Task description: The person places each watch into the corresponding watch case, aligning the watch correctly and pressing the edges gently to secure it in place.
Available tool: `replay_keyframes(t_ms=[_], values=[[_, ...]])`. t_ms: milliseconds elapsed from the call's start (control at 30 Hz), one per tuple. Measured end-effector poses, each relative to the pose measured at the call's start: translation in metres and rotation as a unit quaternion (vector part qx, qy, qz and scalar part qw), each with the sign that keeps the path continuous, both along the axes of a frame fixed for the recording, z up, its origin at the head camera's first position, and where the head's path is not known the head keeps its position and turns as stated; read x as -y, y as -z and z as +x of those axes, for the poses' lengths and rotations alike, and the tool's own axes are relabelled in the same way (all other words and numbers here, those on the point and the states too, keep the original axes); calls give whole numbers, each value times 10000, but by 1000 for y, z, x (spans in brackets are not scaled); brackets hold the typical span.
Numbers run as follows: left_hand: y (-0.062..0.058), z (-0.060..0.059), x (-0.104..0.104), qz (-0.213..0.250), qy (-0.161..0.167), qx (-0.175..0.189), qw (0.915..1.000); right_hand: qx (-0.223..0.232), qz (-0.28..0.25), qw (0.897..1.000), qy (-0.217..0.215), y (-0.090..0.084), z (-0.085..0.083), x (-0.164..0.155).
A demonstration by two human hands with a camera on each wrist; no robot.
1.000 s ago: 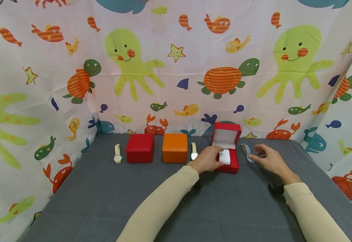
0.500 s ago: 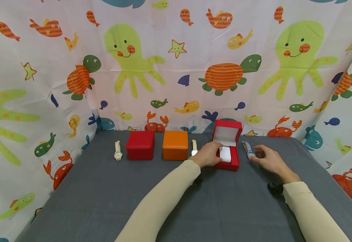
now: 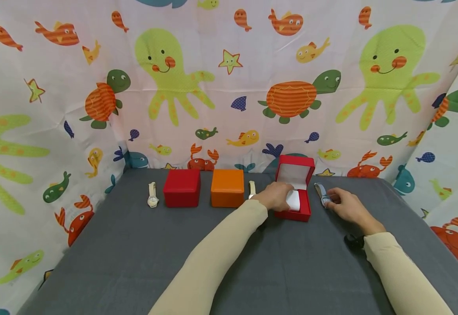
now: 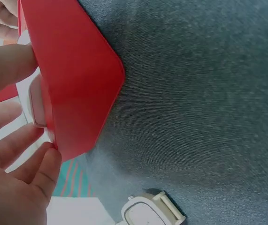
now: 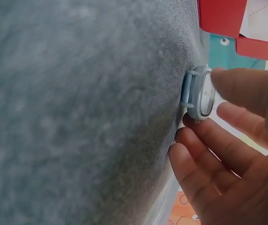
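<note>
Right thumb and fingertips straddle the blue watch [image 5: 202, 94].
They stand apart with its case between them; whether they grip it I can't tell. The watch lies on the grey cloth [image 3: 106, 262], just left of the right hand [image 3: 347, 204], the nearer of the two; its long axis runs away from the person, far end slanting left. Left of it stands the open red box [image 3: 299, 216], where the left hand [image 3: 277, 196] touches the side beside the white cushion [image 3: 293, 201], its grip unclear.
</note>
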State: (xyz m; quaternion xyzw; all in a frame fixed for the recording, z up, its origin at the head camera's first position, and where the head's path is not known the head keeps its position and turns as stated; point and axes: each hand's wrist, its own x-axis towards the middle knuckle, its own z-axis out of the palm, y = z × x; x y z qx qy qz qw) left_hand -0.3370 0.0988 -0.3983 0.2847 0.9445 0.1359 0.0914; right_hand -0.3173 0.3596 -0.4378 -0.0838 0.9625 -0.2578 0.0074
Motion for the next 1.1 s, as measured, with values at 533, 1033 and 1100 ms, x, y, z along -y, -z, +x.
replay_keyframes(t_ms=[533, 1033, 1100], values=[[4, -6, -8, -343, 144, -557, 9978, 66, 47, 10000, -41, -3, -5, 3], [14, 2, 5, 644, 318, -376, 9967, -451, -275, 9985, 167, -1, 5, 7], [14, 5, 6, 786, 347, -403, 9955, -537, -313, 9979, 174, 0, 6, 8]])
